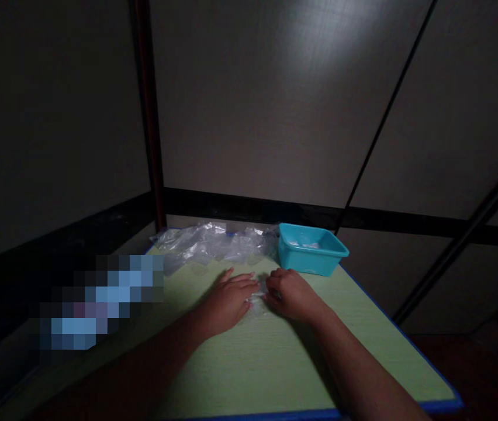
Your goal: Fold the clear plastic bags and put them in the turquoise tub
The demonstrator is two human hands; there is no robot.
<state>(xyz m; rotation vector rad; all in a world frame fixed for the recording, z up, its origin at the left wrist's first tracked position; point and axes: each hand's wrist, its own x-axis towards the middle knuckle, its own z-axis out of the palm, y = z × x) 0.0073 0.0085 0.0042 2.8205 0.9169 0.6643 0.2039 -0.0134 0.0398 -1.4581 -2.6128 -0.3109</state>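
Observation:
A small, crinkled piece of clear plastic (258, 302) lies on the green tabletop (240, 368) between my two hands. On its left side, my left hand (230, 298) rests palm down with the fingers stretched out, their tips at the plastic. From the right, my right hand (295, 294) has its fingers curled in and closed on the plastic's edge. My fingers cover part of the plastic, so its full shape is hidden.
Crumpled clear plastic sheets or bags (218, 242) spread along the table's back edge. A turquoise basin (313, 260) with some clear plastic inside stands at the back right. Panelled walls (253, 117) rise behind the table. A blurred-out patch (109, 298) covers the left side.

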